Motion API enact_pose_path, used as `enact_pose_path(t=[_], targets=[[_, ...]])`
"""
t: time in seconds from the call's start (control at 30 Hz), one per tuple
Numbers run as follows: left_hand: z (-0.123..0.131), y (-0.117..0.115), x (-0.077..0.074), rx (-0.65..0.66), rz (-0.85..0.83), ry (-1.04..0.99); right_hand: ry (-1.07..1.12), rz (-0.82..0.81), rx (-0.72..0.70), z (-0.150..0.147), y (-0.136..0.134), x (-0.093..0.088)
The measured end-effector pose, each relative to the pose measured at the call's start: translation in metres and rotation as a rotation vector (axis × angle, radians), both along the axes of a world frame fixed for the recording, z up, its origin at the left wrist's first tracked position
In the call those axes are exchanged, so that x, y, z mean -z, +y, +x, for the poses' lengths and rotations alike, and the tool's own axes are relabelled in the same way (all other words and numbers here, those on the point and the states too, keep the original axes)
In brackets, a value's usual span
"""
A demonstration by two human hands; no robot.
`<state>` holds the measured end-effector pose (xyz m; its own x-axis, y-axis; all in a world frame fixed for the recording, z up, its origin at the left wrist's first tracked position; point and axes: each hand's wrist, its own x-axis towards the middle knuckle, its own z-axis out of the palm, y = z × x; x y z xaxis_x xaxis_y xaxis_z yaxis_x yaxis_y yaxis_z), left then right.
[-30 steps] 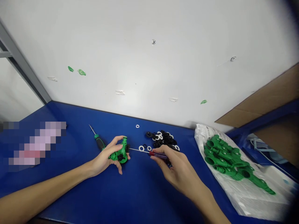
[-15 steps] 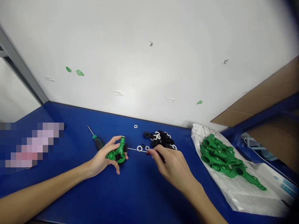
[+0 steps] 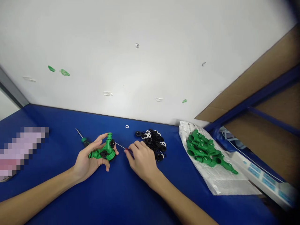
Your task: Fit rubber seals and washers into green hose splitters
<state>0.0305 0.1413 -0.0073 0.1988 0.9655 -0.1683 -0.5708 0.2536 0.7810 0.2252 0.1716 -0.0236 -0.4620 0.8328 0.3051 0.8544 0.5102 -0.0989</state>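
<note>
My left hand grips a green plastic hose fitting with black knobs, held just above the blue table. My right hand is closed on a small red-handled screwdriver. Its thin metal shaft points left at the fitting's black end. A heap of black and white rubber rings lies right behind my right hand.
A green-handled screwdriver lies left of the fitting. One white ring sits alone near the wall. A plastic bag carrying several green fittings lies at the right, beside a white power strip and a cardboard panel.
My right hand moved left along the screwdriver toward the fitting, and now covers the loose white rings. The view has shifted to the right. My left hand has kept its hold.
</note>
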Motion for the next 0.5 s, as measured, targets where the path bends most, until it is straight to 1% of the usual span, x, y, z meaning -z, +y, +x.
enact_pose_path(t=[0.07,0.1,0.17,0.23,0.27,0.33,0.37,0.43,0.5], targets=[[0.000,-0.001,0.000,0.016,-0.007,0.006,-0.070,-0.008,0.003,-0.007,0.001,0.002],[0.000,-0.001,0.000,0.024,-0.009,0.011,-0.076,-0.012,0.003,-0.007,0.002,0.001],[0.000,-0.001,0.000,0.040,-0.009,0.021,-0.014,-0.027,0.012,0.005,0.004,-0.009],[-0.001,-0.001,-0.001,0.056,-0.005,0.020,0.115,-0.083,0.029,0.032,0.004,-0.023],[0.000,-0.001,-0.001,0.064,-0.004,0.017,0.154,-0.145,0.020,0.048,0.002,-0.031],[0.000,-0.001,0.000,0.083,-0.018,0.015,0.150,-0.285,-0.034,0.084,-0.004,-0.042],[0.000,-0.001,0.000,0.093,-0.029,0.014,0.130,-0.336,-0.051,0.100,-0.007,-0.044],[0.001,-0.002,0.001,0.105,-0.046,0.018,0.068,-0.400,-0.078,0.125,-0.014,-0.041],[0.001,-0.003,0.001,0.108,-0.051,0.020,0.028,-0.362,-0.064,0.138,-0.018,-0.031]])
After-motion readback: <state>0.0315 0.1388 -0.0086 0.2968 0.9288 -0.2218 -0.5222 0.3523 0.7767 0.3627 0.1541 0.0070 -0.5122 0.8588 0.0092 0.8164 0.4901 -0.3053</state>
